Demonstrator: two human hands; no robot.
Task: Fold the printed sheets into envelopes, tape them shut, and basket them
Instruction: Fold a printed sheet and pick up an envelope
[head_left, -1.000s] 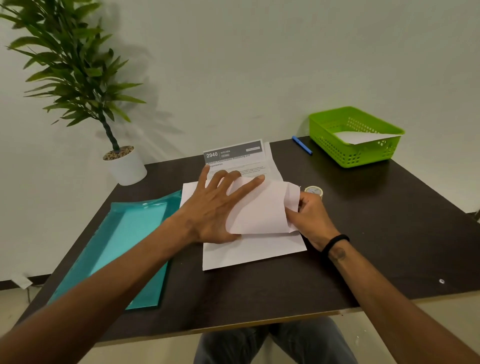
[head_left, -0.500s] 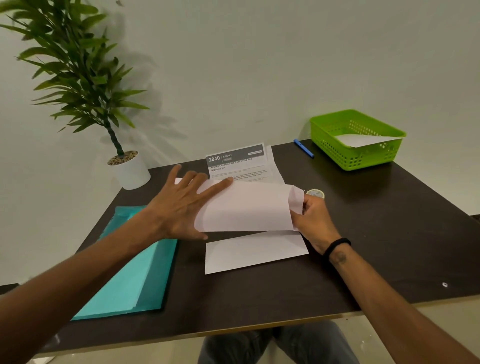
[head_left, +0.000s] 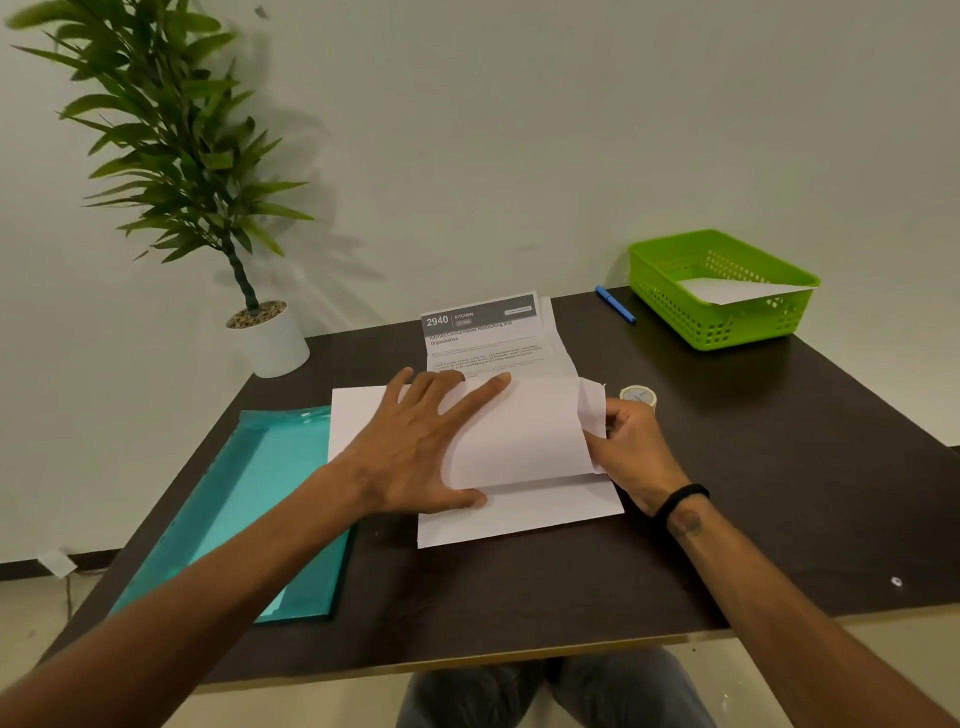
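On the dark table (head_left: 727, 519), the left hand (head_left: 415, 457) presses flat on the folded sheet (head_left: 519, 441); the right hand (head_left: 631, 447) pinches its right edge, beside the tape (head_left: 638, 396).

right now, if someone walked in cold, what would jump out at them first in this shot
Mid-table, the two hands work a white paper sheet: the left hand lies flat on its folded flap while the right hand pinches its right edge. The bright green plastic basket at the far right corner holds one white folded paper. A teal plastic folder lies along the left side of the dark table.
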